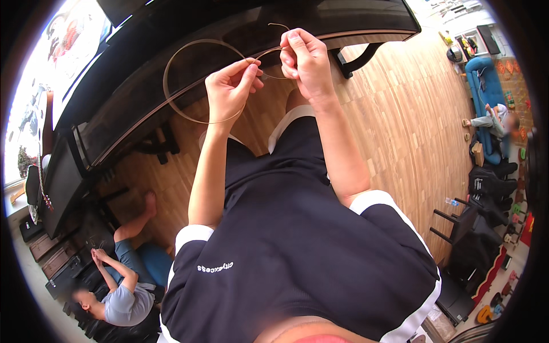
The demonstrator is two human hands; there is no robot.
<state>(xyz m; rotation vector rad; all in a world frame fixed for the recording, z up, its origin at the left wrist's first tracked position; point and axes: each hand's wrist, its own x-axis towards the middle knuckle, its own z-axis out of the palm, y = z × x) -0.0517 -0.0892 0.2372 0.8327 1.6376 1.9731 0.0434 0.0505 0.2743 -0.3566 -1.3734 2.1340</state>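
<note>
A thin tan coil (166, 81), looking like a wire or strip, hangs between my two raised hands, above the near edge of a glossy black piece of furniture. My left hand (233, 87) pinches the coil between thumb and fingertips, its big round loop spreading out to the left and below. A short distance to the right, my right hand (309, 64) is closed around another stretch of the same strand. A bent free end sticks up beyond the right fingers. A smaller curve of it spans the gap between the hands.
The black glossy furniture (354, 16) stretches across the far side, with a dark leg (366, 60) underneath. One person (128, 300) sits at the lower left with hands together. Another person (496, 121) is on a blue sofa (482, 77) at the right. A black chair (457, 226) stands on the wooden floor.
</note>
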